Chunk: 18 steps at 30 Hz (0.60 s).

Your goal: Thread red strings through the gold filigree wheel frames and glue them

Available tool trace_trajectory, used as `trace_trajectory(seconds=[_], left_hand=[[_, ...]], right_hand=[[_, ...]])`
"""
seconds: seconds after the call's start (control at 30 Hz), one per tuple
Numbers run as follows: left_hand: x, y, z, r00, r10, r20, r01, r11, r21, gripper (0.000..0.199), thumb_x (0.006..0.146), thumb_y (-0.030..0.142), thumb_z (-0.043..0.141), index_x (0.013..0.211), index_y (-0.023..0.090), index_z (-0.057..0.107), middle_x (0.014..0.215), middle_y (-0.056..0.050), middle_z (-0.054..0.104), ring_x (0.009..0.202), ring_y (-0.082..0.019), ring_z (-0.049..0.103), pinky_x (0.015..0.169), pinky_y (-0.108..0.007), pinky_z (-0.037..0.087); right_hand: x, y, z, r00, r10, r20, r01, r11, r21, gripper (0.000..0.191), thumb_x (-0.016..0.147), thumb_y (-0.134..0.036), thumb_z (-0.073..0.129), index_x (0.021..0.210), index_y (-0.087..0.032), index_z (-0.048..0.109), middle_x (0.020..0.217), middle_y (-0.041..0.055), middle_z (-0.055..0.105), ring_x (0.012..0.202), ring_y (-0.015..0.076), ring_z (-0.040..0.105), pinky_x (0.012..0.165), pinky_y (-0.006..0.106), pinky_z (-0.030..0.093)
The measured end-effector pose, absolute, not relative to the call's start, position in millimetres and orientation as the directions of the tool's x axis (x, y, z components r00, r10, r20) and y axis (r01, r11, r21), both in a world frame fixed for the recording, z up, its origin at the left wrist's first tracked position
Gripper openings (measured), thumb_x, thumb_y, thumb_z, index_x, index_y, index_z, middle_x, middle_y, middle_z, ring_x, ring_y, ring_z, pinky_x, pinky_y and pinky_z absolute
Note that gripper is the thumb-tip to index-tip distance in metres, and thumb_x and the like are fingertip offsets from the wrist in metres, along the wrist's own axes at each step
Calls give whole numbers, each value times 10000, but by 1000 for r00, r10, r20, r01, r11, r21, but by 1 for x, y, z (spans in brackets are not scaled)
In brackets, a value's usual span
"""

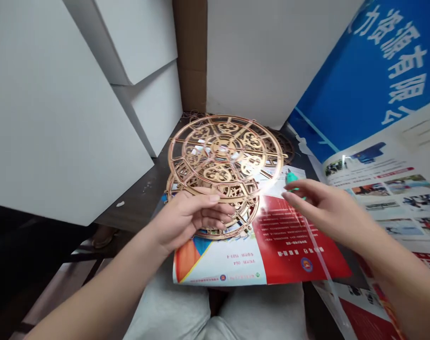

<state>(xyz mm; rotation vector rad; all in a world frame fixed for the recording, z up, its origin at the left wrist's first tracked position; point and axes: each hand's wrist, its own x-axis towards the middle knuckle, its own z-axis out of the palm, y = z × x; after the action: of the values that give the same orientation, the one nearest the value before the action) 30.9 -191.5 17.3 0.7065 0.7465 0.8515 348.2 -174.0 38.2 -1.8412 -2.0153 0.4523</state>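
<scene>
Laser-cut wooden wheel discs (225, 158), ornate rosette fretwork, two-plus stacked and tilted, sit at top edge of printed leaflet (261, 250). Left hand (186, 217) half-curled on lower disc, grip unclear. Right hand (328, 212) open, empty, just beside green plastic item (291, 178).

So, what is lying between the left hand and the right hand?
In the head view, the rim of a laser-cut wooden wheel and a red-and-white printed brochure lie between the left hand and the right hand.
</scene>
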Motion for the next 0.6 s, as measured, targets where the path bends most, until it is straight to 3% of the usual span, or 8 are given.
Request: trace_trajectory(seconds=[0.17,0.33,0.43,0.6], left_hand=[[43,-198,8,457,849,-265,-404,464,789,178,940,259,736,922,113,836,971,-151,825,834,-206,786,748,-256,639],[27,-162,2,450,861,-237,-354,415,838,145,913,215,742,938,96,822,954,-163,827,823,-233,798,723,-276,641],[18,-141,-1,444,858,-256,-308,415,856,133,882,180,754,952,86,818,928,-177,824,806,-256,806,699,-285,652],[14,-123,-8,384,881,-277,-321,409,854,79,870,145,744,905,97,796,932,-169,826,812,-260,812,736,-315,677]], right_hand=[[367,-214,38,196,964,177,808,-57,-586,321,854,-654,695,920,-351,776,821,59,779,677,307,722,516,423,539],[391,-252,19,408,894,183,779,-236,-582,293,868,-689,664,943,-425,763,826,39,788,748,370,743,528,499,547],[407,-265,-1,443,885,146,756,-281,-592,315,842,-677,686,940,-393,778,795,52,790,711,359,743,530,490,552],[421,-274,-28,429,894,128,716,-249,-652,352,836,-637,691,887,-299,775,681,46,742,620,275,700,503,382,523]])
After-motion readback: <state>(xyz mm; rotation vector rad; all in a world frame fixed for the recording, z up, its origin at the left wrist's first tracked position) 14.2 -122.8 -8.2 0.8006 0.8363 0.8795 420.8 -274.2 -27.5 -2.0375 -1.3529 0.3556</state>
